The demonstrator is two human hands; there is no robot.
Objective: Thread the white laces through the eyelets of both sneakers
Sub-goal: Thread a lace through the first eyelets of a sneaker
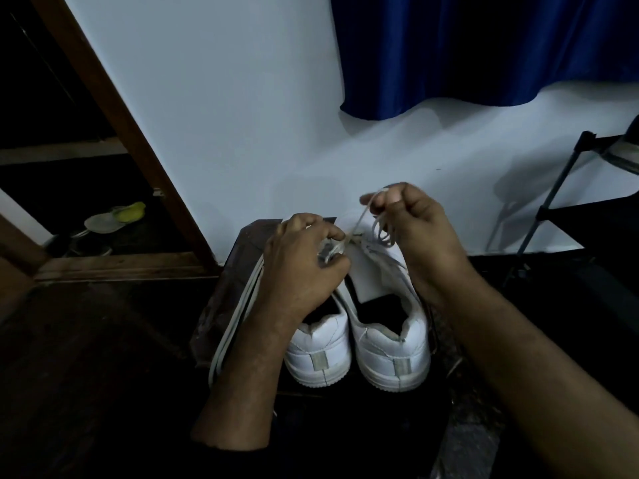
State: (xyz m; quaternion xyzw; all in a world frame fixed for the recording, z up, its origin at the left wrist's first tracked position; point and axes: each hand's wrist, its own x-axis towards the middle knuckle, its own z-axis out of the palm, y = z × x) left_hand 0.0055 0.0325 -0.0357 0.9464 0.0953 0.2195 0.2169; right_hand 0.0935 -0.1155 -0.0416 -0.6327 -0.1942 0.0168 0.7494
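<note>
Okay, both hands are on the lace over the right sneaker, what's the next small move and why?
Probably draw the lace up with the right hand until its loose loops tighten, while the left hand steadies the right sneaker.

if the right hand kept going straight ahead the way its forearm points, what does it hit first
Most likely the pale wall behind the pair of white leather sneakers. The right hand, pinching a thin white lace, points up and away over the toes, with nothing else visible between. Depth is hard to judge.
</note>
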